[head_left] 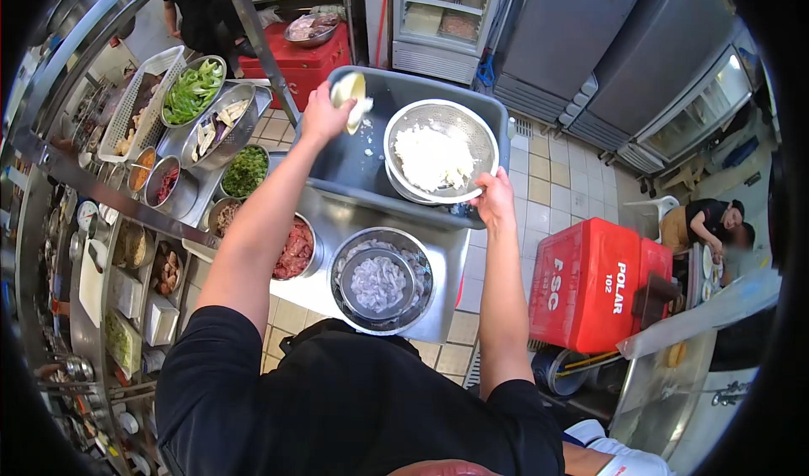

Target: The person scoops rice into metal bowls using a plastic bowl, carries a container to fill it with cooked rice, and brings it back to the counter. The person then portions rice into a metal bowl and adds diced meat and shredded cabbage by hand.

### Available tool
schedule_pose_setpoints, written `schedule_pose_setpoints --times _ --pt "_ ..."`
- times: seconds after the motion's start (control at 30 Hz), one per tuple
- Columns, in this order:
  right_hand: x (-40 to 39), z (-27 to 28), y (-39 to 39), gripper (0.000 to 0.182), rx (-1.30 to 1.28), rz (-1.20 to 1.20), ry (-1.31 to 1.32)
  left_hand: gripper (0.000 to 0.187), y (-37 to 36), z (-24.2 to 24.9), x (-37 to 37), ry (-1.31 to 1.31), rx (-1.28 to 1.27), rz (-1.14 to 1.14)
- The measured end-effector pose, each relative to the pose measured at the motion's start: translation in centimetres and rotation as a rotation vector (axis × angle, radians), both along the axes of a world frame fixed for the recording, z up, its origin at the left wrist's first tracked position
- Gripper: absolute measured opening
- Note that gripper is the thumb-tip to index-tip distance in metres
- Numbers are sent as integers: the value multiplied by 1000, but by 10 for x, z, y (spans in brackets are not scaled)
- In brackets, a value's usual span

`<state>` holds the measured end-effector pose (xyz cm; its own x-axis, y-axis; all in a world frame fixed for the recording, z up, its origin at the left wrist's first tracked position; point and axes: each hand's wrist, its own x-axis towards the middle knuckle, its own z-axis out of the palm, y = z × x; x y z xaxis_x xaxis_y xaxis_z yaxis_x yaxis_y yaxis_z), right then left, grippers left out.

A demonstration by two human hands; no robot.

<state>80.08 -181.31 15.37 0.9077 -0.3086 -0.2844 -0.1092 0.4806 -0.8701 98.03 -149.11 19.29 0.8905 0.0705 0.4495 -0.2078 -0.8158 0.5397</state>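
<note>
In the head view my left hand [327, 115] is closed on a pale yellow bowl [347, 101], tilted over a large grey tub [337, 160], with white bits by its rim. My right hand [495, 196] grips the rim of a metal colander [482, 143] at its lower right. White chopped food [434, 157] lies inside the colander, which is over the right part of the tub. More white bits are scattered on the tub's bottom. Nearer my body, a metal bowl [425, 295] with greyish-white pieces stands on the steel counter [451, 282].
Left of my arm are a bowl of green peppers [192, 93], chopped greens [245, 171] and raw meat [295, 250]. A red cooler box [581, 286] stands at right. One person [712, 223] is at far right, another [195, 8] at the upper left.
</note>
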Motion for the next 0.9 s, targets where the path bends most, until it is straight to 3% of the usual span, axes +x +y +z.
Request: schedule_pose_setpoints --times 0.07,0.1,0.13,0.17,0.2,0.27,0.4,0.47,0.5,0.57,0.63,0.7,0.8,0.83,0.9 --pt "-8 5 -1 34 -4 35 -43 48 1 10 -23 16 -35 -109" --pt "-14 13 -1 37 -18 68 -56 43 1 24 -42 237 -164 -228" --pt "-22 22 2 39 -32 110 -70 38 7 2 -45 534 -477 -329" --pt "-32 33 5 41 -32 150 -75 32 8 12 -75 702 -816 -469" --pt "-41 45 15 44 -30 202 -84 28 10 33 -110 794 -849 -463" --pt "-59 66 48 46 -24 122 -83 19 29 30 -153 904 -868 -518" --pt "-99 88 83 47 -180 425 -40 24 80 29 -238 997 -1002 -528" --pt "-109 95 102 50 -206 567 22 18 104 14 -276 958 -1003 -426" --pt "-112 95 115 46 -211 632 26 17 117 -14 -292 932 -1131 -413" --pt "-117 96 152 40 -222 746 35 17 150 -15 -324 890 -1240 -286" --pt "-122 106 206 33 -98 816 22 19 200 1 -353 863 -1236 -162" --pt "-128 106 262 26 47 880 -12 27 257 -32 -372 817 -1392 -68" --pt "-132 100 367 32 350 1091 -116 34 368 -35 -413 669 -1595 74" --pt "-132 100 407 34 341 1145 -105 36 408 -33 -428 592 -1645 122" --pt "-124 64 478 18 455 1260 -110 35 484 -29 -465 427 -1738 157"
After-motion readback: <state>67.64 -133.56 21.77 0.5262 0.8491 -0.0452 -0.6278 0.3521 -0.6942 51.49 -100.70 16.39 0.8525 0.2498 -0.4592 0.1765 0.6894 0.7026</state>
